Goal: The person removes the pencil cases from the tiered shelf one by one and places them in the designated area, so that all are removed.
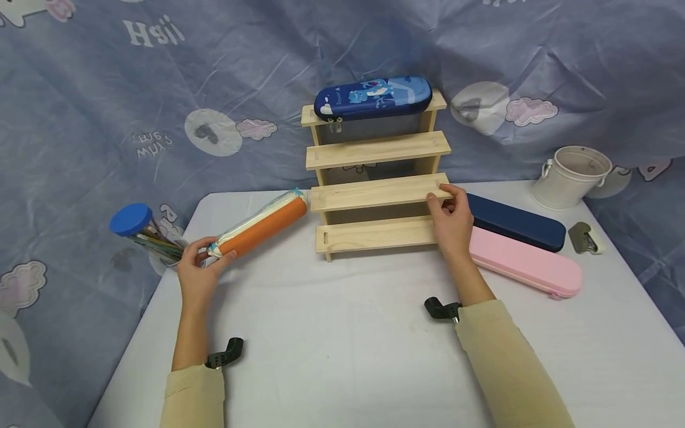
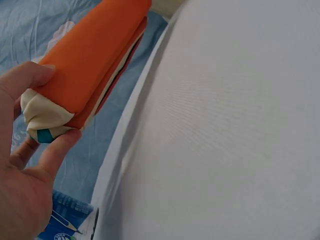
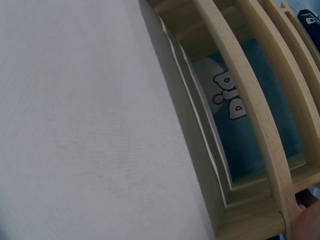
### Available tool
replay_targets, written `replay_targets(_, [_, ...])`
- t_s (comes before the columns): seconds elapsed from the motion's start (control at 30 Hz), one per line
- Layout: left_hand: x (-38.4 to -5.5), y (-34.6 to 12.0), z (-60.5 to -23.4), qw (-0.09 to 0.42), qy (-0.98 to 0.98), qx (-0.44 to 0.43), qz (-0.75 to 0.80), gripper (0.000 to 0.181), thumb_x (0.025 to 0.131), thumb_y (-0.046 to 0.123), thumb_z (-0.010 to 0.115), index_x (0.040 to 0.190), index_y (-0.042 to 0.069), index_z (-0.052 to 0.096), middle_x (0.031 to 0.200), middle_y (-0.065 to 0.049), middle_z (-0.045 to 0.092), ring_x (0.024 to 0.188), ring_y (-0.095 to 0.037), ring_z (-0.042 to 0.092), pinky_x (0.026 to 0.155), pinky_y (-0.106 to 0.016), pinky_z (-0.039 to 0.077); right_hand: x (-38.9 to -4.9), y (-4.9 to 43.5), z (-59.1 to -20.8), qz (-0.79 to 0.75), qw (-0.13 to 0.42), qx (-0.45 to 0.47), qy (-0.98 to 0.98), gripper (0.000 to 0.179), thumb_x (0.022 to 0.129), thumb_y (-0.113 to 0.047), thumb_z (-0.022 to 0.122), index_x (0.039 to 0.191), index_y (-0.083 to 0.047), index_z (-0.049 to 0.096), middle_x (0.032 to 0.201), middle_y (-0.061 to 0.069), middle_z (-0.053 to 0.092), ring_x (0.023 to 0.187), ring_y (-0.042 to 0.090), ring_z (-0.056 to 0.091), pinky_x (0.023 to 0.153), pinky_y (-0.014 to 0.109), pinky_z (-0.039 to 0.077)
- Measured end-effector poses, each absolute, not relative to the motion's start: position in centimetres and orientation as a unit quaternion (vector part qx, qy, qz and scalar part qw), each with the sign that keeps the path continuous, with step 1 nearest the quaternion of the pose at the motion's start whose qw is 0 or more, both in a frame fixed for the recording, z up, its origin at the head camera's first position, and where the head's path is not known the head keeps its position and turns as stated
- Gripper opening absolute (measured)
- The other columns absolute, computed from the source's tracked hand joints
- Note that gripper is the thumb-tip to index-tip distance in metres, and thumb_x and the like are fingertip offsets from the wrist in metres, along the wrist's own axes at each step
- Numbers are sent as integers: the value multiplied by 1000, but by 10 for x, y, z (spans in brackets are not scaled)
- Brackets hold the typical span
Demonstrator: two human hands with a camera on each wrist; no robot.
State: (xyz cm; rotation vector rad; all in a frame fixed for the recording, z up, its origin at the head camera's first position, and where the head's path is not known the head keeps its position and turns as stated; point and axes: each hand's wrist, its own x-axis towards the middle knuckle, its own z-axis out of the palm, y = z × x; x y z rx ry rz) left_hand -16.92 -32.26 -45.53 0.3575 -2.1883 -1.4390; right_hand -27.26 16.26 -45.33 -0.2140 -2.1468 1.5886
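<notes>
At the left, my left hand [image 1: 199, 276] pinches the near end of an orange pencil case [image 1: 266, 227] with a shiny pale side. The left wrist view shows thumb and fingers around the end of the orange case [image 2: 97, 60]. The case slants toward a stepped wooden rack [image 1: 377, 193] at the table's back. My right hand [image 1: 453, 230] grips the right end of the rack's second step from the bottom. On the rack's top step lies a dark blue pencil case [image 1: 374, 98] with a cartoon print. Only a bit of the right hand [image 3: 307, 220] shows in the right wrist view.
Right of the rack lie a navy case [image 1: 516, 223] and a pink case [image 1: 527, 261]. Farther right are a white metal bucket [image 1: 567, 181] and a small green-grey object [image 1: 583, 238]. A clear jar with a blue lid [image 1: 131, 220] stands beyond my left hand.
</notes>
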Motion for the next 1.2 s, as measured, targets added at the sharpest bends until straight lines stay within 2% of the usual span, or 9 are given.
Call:
replay_targets(0.2, [-166,-317,-455,234,-805,138,-527,51,73,13,85,119,7,65,122,-5,51,102,-20,53,69,-16,47,-273,161,-454,578,227,-80,-780,44,88,-51,63,126,-30,58,101,2,58,92,13,53,76,22,43])
replay_targets(0.43, [-173,-330,-476,234,-814,124,-517,50,69,15,88,115,14,68,118,0,53,104,-18,52,72,-18,47,-274,161,-453,576,236,-80,-778,44,87,-52,63,125,-30,58,101,2,59,92,12,54,76,22,43])
replay_targets(0.7, [-174,-338,-484,213,-826,111,-510,51,64,12,91,109,11,68,115,-1,54,101,-20,52,69,-16,49,-275,161,-451,578,235,-83,-777,44,88,-51,63,125,-29,58,103,2,59,93,12,54,77,21,44])
replay_targets(0.93, [-175,-340,-485,189,-826,92,-523,54,65,7,89,113,8,63,121,-2,48,104,-21,50,75,-16,53,-274,161,-451,580,239,-85,-774,43,88,-49,63,125,-28,58,103,1,59,94,12,54,78,21,45])
replay_targets(1.2, [-168,-339,-481,141,-861,102,-478,58,68,21,89,117,13,58,126,-5,44,104,-24,50,68,-16,53,-274,161,-454,569,236,-84,-783,44,88,-51,62,126,-29,58,104,1,59,94,10,54,79,20,46])
